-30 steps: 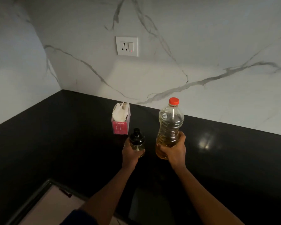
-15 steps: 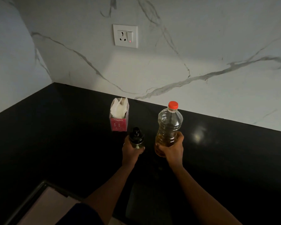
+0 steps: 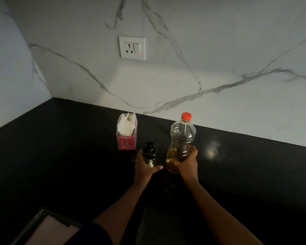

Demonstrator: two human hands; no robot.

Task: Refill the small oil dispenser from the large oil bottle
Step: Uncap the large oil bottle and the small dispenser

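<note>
The small oil dispenser (image 3: 150, 153), clear glass with a black cap, stands upright on the black counter (image 3: 60, 147). My left hand (image 3: 144, 167) is wrapped around its lower body. To its right stands the large oil bottle (image 3: 182, 137), clear plastic with a red cap, holding amber oil in its lower third. My right hand (image 3: 185, 163) grips it low, around the oil-filled base. Both caps are on. The two containers are about a hand's width apart.
A pink box of white tissues (image 3: 126, 133) stands just behind the dispenser. A white wall socket (image 3: 132, 48) with a red light sits on the marble backsplash. A dark-framed pale panel (image 3: 48, 228) lies at the bottom left, near the counter's front.
The view has shifted slightly. Both hands keep the same grips on the dispenser and the bottle, which stay upright in place.
</note>
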